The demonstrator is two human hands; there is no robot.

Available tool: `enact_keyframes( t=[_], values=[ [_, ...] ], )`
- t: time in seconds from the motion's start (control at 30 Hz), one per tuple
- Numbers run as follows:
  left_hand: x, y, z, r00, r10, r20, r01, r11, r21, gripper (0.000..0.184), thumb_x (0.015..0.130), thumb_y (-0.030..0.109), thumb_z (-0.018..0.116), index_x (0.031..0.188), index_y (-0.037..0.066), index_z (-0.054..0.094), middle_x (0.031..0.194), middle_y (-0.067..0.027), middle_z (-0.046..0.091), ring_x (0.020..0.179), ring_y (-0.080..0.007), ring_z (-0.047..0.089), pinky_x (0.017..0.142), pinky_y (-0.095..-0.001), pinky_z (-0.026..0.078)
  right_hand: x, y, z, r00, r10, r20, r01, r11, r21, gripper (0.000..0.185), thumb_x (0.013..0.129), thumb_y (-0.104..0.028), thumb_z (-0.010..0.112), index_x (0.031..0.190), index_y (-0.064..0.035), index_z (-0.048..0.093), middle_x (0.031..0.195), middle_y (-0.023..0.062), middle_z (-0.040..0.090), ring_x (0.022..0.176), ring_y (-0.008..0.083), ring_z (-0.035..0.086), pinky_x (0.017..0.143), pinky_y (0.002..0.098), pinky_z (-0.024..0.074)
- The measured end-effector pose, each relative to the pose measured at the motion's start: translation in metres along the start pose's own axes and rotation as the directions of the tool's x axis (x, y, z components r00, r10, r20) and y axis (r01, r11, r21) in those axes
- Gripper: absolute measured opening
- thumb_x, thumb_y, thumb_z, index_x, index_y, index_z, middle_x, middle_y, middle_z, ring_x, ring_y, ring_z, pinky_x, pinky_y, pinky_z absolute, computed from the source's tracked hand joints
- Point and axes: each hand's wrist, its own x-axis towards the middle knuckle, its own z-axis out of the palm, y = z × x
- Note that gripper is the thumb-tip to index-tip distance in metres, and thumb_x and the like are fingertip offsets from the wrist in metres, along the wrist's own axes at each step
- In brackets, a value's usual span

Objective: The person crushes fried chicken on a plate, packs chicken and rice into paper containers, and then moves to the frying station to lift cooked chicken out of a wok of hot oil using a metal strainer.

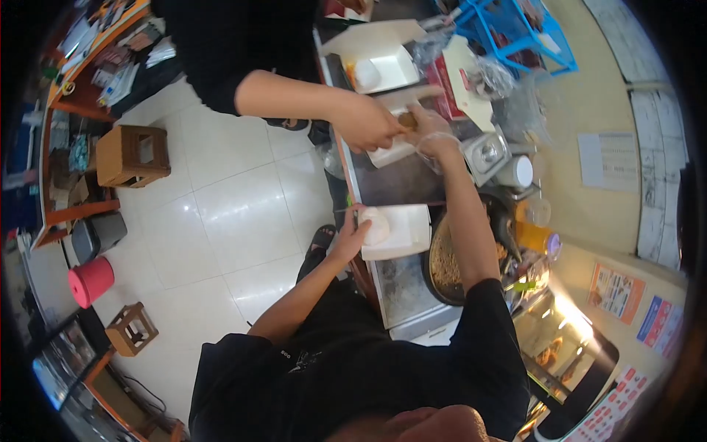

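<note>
My left hand (pixel 352 237) grips a smooth white round item (pixel 375 226) at the near side of an open white box (pixel 406 231) on the counter. Farther up, my right hand (pixel 433 131), in a clear plastic glove, is held over another white box (pixel 390 153). Its fingers are partly blurred and closed around a small brown item (pixel 407 121). A co-worker's hand (pixel 366 124) reaches in from the left and meets my fingertips there; the exact contact is unclear.
Another open box (pixel 387 71) holds white and orange food. A pan of brown crumbly food (pixel 445 258) lies beneath my right forearm. A blue rack (pixel 508 33), a metal container (pixel 487 153) and an orange-yellow jar (pixel 536 237) line the wall side. Stools (pixel 134 156) stand on the floor.
</note>
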Motion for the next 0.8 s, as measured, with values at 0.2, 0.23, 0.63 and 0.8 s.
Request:
enact_keyframes(
  t=[0.2, 0.23, 0.63, 0.8],
  values=[
    [0.002, 0.029, 0.012, 0.975, 0.1, -0.197, -0.096, 0.995, 0.026, 0.05, 0.099, 0.015, 0.056, 0.142, -0.001, 0.034, 0.138, -0.0123, 0.043, 0.13, -0.0222, 0.039, 0.109, -0.0332, 0.034, -0.129, 0.033, -0.036, 0.871, 0.16, -0.465, -0.028, 0.96, 0.279, 0.049, 0.083, -0.028, 0.073, 0.127, -0.0092, 0.061, 0.119, 0.0176, 0.067, 0.107, 0.0357, 0.065, 0.093, 0.0433, 0.0503],
    [0.004, 0.03, 0.012, 0.974, 0.111, -0.196, -0.105, 0.994, 0.04, 0.05, 0.099, 0.015, 0.056, 0.141, -0.001, 0.035, 0.138, -0.0128, 0.043, 0.13, -0.0226, 0.039, 0.109, -0.0336, 0.034, -0.163, 0.044, -0.037, 0.851, 0.333, -0.406, -0.181, 0.912, 0.368, 0.046, 0.083, -0.027, 0.073, 0.125, -0.009, 0.062, 0.116, 0.0172, 0.069, 0.105, 0.0355, 0.066, 0.092, 0.0435, 0.0508],
    [0.024, 0.007, 0.0, 0.956, 0.293, -0.03, -0.278, 0.929, 0.243, 0.042, 0.098, 0.021, 0.056, 0.133, -0.002, 0.048, 0.133, -0.0193, 0.051, 0.126, -0.0275, 0.047, 0.108, -0.0383, 0.037, -0.327, 0.154, 0.101, 0.493, 0.773, -0.4, -0.796, 0.586, 0.152, 0.08, 0.074, -0.049, 0.078, 0.143, -0.0205, 0.051, 0.151, 0.0291, 0.034, 0.126, 0.0465, 0.052, 0.105, 0.0463, 0.0443],
    [0.036, 0.015, 0.005, 0.943, 0.243, -0.228, -0.196, 0.957, 0.213, 0.05, 0.094, 0.024, 0.061, 0.135, -0.001, 0.048, 0.137, -0.0229, 0.045, 0.13, -0.0318, 0.043, 0.11, -0.0406, 0.034, -0.353, 0.197, 0.133, 0.567, 0.62, -0.543, -0.662, 0.735, 0.148, 0.051, 0.075, -0.03, 0.072, 0.123, -0.015, 0.064, 0.146, 0.0249, 0.039, 0.127, 0.0445, 0.049, 0.106, 0.0463, 0.0426]
  ],
)
